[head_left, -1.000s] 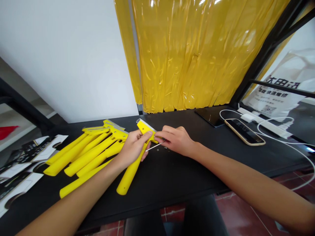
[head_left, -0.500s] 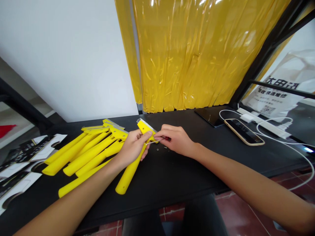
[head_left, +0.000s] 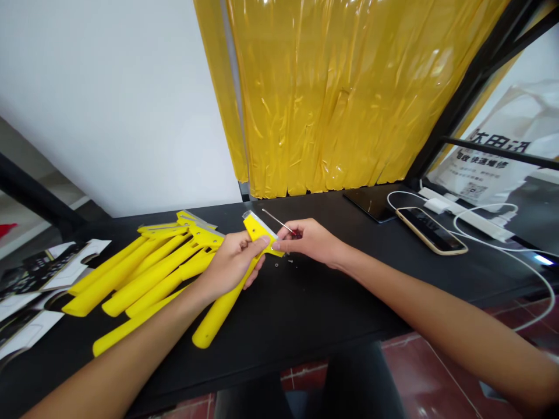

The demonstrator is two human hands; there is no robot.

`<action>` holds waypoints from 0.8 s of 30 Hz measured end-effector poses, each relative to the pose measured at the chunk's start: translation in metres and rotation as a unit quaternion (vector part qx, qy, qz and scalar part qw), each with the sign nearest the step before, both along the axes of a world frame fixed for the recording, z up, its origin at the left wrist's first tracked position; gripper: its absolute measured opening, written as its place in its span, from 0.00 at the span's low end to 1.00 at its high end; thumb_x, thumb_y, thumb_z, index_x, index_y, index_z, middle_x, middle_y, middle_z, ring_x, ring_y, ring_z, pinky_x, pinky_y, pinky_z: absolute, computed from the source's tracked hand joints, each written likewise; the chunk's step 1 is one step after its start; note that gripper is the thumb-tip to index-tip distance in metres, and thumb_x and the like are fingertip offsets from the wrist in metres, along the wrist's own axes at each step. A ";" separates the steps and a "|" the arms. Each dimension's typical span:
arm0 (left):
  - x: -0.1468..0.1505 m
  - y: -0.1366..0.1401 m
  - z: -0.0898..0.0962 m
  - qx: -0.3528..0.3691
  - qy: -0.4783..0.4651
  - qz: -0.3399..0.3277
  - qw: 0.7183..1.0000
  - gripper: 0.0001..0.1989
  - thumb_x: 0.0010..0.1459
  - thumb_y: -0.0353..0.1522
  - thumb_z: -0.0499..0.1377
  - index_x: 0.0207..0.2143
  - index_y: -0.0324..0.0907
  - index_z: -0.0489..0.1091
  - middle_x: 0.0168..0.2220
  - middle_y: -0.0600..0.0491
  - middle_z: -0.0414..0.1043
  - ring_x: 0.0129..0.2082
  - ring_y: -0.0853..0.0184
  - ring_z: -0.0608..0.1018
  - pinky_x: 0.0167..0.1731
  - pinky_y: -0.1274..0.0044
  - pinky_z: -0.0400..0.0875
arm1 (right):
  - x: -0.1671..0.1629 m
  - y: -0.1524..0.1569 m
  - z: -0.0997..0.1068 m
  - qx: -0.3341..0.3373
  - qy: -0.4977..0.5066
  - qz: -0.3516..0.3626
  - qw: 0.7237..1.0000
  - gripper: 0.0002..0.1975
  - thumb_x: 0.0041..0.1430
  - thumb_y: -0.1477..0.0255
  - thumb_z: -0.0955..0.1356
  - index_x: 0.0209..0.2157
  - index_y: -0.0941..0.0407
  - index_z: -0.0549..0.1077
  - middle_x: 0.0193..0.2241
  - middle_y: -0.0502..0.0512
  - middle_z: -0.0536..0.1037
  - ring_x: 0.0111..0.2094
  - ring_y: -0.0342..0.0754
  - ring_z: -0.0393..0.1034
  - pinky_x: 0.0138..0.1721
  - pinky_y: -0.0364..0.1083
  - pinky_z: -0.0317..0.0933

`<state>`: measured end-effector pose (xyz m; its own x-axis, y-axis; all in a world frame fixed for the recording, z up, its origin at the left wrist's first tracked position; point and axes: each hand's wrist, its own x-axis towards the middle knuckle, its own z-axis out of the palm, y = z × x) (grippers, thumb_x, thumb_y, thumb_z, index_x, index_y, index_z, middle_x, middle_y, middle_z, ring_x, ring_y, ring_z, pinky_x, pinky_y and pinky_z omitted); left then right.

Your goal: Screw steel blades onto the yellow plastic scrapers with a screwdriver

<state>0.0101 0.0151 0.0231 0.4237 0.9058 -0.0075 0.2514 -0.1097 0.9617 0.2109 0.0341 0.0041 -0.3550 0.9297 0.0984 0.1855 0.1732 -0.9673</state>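
My left hand [head_left: 233,256] is wrapped round a yellow scraper [head_left: 222,311] just below its head, the thumb pressed on the head and the handle slanting down toward me. A metal blade strip runs along the head's upper edge. In my right hand [head_left: 310,241] is a thin screwdriver [head_left: 276,219], its shaft pointing up and left over the scraper's head. The right fingertips touch the right end of that head. A small nut [head_left: 276,265] and a small screw [head_left: 290,261] lie on the black table just below. More yellow scrapers [head_left: 148,282] lie piled left of my left hand.
Printed cards [head_left: 39,291] cover the table's left end. A tablet [head_left: 371,203], a phone [head_left: 430,230] and a white power strip [head_left: 469,215] with cables lie right. A plastic bag [head_left: 484,148] stands behind a black frame bar. Yellow plastic strips [head_left: 327,105] hang behind the table.
The screwdriver shaft has swung away from the scraper's head and now points up-left. My right fingertips have come onto the head's right end. The left hand keeps its hold.
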 end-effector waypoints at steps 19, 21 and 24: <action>-0.013 0.006 0.004 0.184 0.205 0.055 0.960 0.15 0.64 0.45 0.56 0.42 0.43 0.68 0.35 0.51 0.76 0.25 0.65 0.79 0.23 0.76 0.72 | 0.005 0.006 -0.001 -0.141 0.096 -0.013 0.985 0.15 0.45 0.64 0.78 0.27 0.59 0.75 0.14 0.39 0.55 0.17 0.35 0.39 0.18 0.42 0.31; -0.013 0.002 0.003 0.386 0.298 0.071 0.870 0.16 0.63 0.42 0.58 0.50 0.44 0.68 0.46 0.47 0.76 0.35 0.62 0.80 0.29 0.75 0.72 | 0.007 0.008 -0.001 -0.151 0.104 -0.023 0.983 0.14 0.45 0.65 0.78 0.26 0.58 0.74 0.13 0.38 0.54 0.16 0.35 0.39 0.18 0.42 0.31; -0.009 -0.005 -0.002 0.576 0.403 0.016 0.711 0.18 0.64 0.37 0.58 0.55 0.45 0.67 0.51 0.45 0.73 0.44 0.58 0.78 0.32 0.74 0.71 | 0.005 0.008 -0.003 -0.150 0.103 -0.028 0.983 0.13 0.46 0.65 0.77 0.27 0.59 0.75 0.13 0.39 0.55 0.16 0.35 0.39 0.17 0.42 0.31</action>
